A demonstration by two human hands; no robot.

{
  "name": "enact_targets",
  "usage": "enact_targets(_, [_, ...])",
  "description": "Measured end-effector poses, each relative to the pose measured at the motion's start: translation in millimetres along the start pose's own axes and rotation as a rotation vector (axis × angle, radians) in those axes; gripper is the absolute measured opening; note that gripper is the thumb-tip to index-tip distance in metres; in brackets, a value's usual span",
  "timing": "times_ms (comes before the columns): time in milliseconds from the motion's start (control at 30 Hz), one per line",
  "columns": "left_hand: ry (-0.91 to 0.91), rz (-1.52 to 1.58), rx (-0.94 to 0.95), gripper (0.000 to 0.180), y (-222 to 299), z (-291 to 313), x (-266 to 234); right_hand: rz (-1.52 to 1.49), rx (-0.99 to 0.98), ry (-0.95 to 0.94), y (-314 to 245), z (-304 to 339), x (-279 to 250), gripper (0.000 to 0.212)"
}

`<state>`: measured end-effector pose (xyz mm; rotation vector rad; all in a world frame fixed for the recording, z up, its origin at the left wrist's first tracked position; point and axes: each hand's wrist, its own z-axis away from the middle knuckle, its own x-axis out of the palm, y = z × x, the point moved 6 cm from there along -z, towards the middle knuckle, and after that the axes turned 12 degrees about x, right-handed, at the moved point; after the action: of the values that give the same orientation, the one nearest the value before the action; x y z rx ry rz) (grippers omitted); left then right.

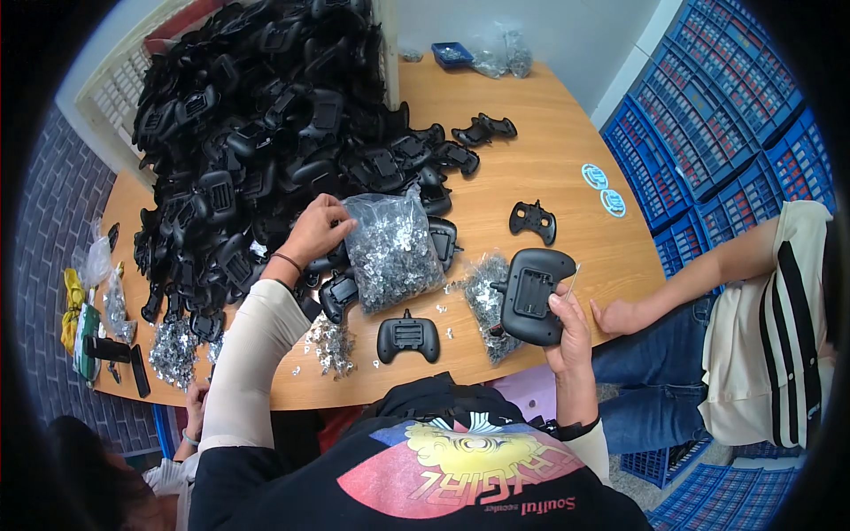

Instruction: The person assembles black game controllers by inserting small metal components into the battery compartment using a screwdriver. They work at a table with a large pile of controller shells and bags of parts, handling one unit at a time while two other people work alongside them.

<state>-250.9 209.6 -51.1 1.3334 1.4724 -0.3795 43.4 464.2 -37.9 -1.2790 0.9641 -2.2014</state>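
One black plastic game-controller shell, two-gripped, with a rectangular battery recess (534,296): right of centre, clamped between the thumb and fingers of the right hand (571,334). One left hand (320,228), well apart from the right, fingers curled at the upper left edge of a clear plastic bag of small silvery metal pieces (395,257); whether they pinch it cannot be told.

One matching black controller (408,338): lower centre, recess upward, lying alone. One black faceplate with cut-out holes (533,223): right of centre. One further clear bag of silvery pieces (487,305): partly behind the held shell. Two heaps of loose silvery pieces: lower centre-left (333,347) and lower left (174,350). Many black controller shells, piled too thickly to count (257,133): upper left.

Labels: two round blue-and-white stickers (603,189), upper right on the wooden table (549,133), their marks too small to read. One black shirt (478,469), bottom centre, printed in red and yellow with lettering.
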Motion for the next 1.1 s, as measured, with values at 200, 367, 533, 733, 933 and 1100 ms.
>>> enact_targets(200, [-0.059, -0.428, -0.212, 0.018, -4, 6, 17, 0.022, 0.007, -0.009, 2, -6, -2, 0.031])
enact_targets(367, [-0.082, -0.239, -0.261, 0.023, -14, 5, 30, 0.019, -0.006, 0.009, 2, -6, -8, 0.033])
enact_targets(533, [0.073, 0.340, -0.548, 0.025, -43, 7, 48, 0.026, 0.001, 0.008, 1, -6, -4, 0.033])
enact_targets(733, [0.058, 0.732, -0.720, 0.028, -31, 5, 56, 0.009, -0.002, 0.012, 0, -8, -1, 0.030])
enact_targets(933, [0.042, 0.619, -0.574, 0.029, -28, 1, 52, 0.002, 0.003, 0.030, 2, -13, 0, 0.029])
enact_targets(1100, [-0.076, 0.384, -0.396, 0.023, -28, -11, 45, 0.000, 0.005, 0.019, 1, -15, 1, 0.030])
